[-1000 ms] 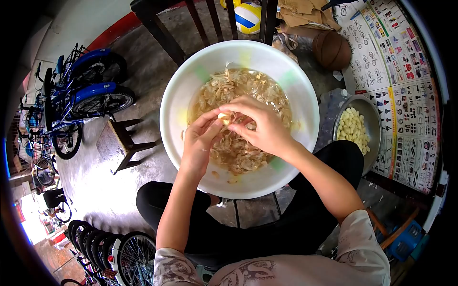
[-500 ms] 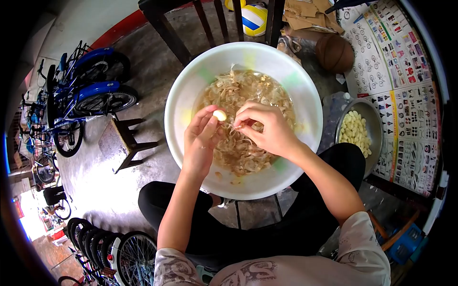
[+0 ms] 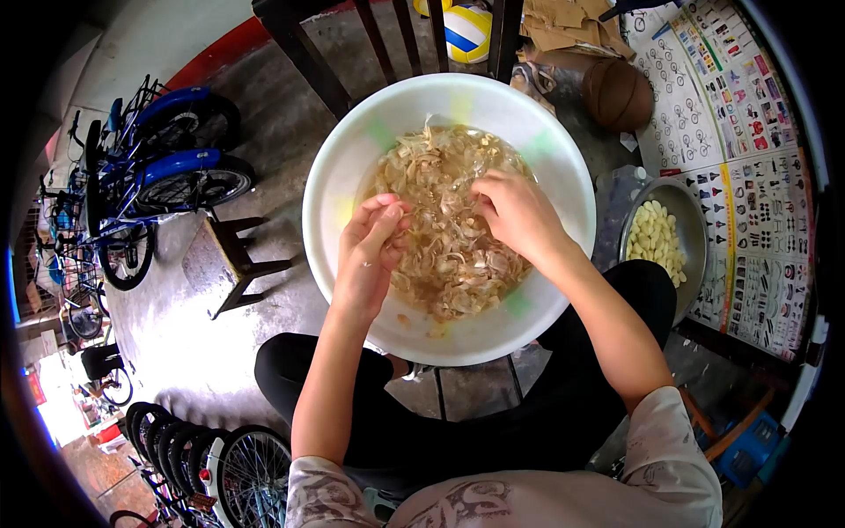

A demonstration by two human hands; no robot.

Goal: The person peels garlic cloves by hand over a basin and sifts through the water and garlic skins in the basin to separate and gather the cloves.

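A large white plastic basin (image 3: 339, 163) stands in front of me, holding brownish water with wet garlic skins (image 3: 466, 273) floating in it. Over its left side, my left hand (image 3: 370, 251) is closed, thumb against curled fingers; whatever it holds is hidden. My right hand (image 3: 524, 216) reaches low over the skins on the right side, its fingers curled together and pointing down. I cannot make out what those fingertips grip. To the right, a metal bowl (image 3: 700, 246) contains many pale peeled garlic cloves (image 3: 653, 238).
A dark wooden chair (image 3: 304, 62) is behind the basin, near a volleyball (image 3: 466, 35) and a basketball (image 3: 618, 94). At left are a small stool (image 3: 224, 264) and parked bicycles (image 3: 176, 176). A printed poster sheet (image 3: 739, 176) covers the surface at right.
The pale clove that showed at my left fingertips is out of sight. My right hand has moved right and slightly up in the picture, away from the left hand.
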